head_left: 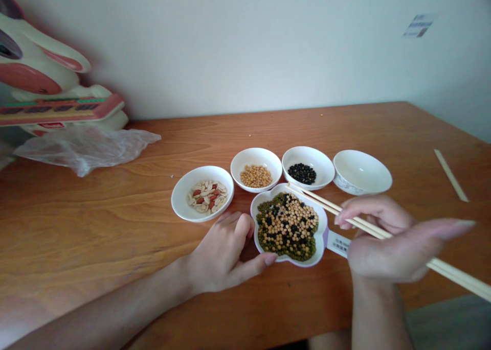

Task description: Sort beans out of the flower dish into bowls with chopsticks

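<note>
A white flower-shaped dish [324, 226] full of mixed green, yellow and black beans sits near the table's front edge. My left hand [226, 253] cups its left rim, thumb and fingers wrapped around it. My right hand [387, 240] holds a pair of wooden chopsticks [330, 205], whose tips rest over the dish's far right rim. Behind the dish stand a bowl of peanuts and pale seeds [184, 199], a bowl of yellow beans [256, 161], a bowl of black beans [321, 166] and an empty white bowl [362, 172].
A crumpled clear plastic bag [86, 145] lies at the back left, in front of a large white and pink toy figure [46, 84]. A loose wooden stick [451, 175] lies at the right on the wooden table [95, 227]. A white wall stands behind.
</note>
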Available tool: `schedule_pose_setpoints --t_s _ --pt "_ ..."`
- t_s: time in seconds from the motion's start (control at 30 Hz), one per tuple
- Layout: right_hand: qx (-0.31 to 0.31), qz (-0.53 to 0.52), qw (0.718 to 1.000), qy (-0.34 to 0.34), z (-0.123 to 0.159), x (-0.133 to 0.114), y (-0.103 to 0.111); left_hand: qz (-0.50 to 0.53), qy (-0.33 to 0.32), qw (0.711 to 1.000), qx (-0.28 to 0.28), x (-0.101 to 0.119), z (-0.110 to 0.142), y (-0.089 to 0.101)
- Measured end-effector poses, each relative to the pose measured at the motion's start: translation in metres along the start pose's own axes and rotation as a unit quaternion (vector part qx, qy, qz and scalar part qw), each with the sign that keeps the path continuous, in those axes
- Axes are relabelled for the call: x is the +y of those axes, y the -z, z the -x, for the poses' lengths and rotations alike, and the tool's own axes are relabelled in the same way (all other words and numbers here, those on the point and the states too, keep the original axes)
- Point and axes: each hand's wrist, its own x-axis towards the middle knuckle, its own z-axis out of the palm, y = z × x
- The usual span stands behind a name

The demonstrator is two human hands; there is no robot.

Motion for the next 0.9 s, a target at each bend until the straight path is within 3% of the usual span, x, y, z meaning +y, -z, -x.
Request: schedule_pose_setpoints --t_s 0.1,0.2,0.37,0.53,0.7,0.9 --pt "0.093 -0.033 0.994 0.036 0.004 -0.015 -0.013 0.001 0.007 1.000 -0.007 0.000 0.000 0.000" --pt "0.115 -0.069 0.989 0.065 0.006 -0.022 -0.025 0.004 0.010 1.000 -0.013 0.000 0.000 0.000" --pt "0.017 -0.074 0.997 -0.004 0.004 -0.008 -0.032 0.000 0.007 1.000 -0.011 0.000 0.000 0.000" --pt "0.045 -0.044 0.998 0.011 0.005 -0.007 -0.025 0.003 0.004 1.000 -0.012 0.001 -0.001 0.001" --pt "0.025 -0.036 0.999 -0.031 0.006 -0.010 -0.013 0.006 -0.005 1.000 -0.004 0.001 -0.002 0.000" --pt "-0.135 0.016 0.991 -0.013 -0.004 0.014 0.004 0.005 -0.006 1.000 -0.002 0.000 0.000 -0.001"
